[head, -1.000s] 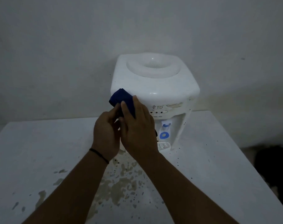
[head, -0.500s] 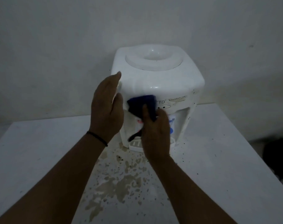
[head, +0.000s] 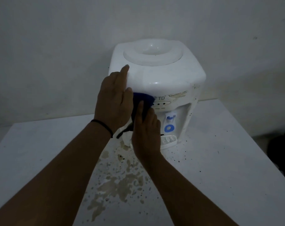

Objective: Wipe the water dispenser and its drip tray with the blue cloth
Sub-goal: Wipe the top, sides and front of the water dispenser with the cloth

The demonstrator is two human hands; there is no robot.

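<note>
Dim white wall behind, stained white table (head: 40, 157) in front, with the water dispenser (head: 163, 82) standing at its far edge.

From the head view, the white dispenser had a round bottle well on top, a "TD" mark and a blue tap label (head: 169, 128) on its front; its drip tray (head: 168, 141) sat at the base, partly hidden by the right hand (head: 145, 132). That hand pressed the blue cloth (head: 142, 101) against the front panel, fingers together on it. The left hand (head: 114, 101) lay flat on the dispenser's left side, fingers straight. Brown stains (head: 120, 181) marked the table below.
</note>
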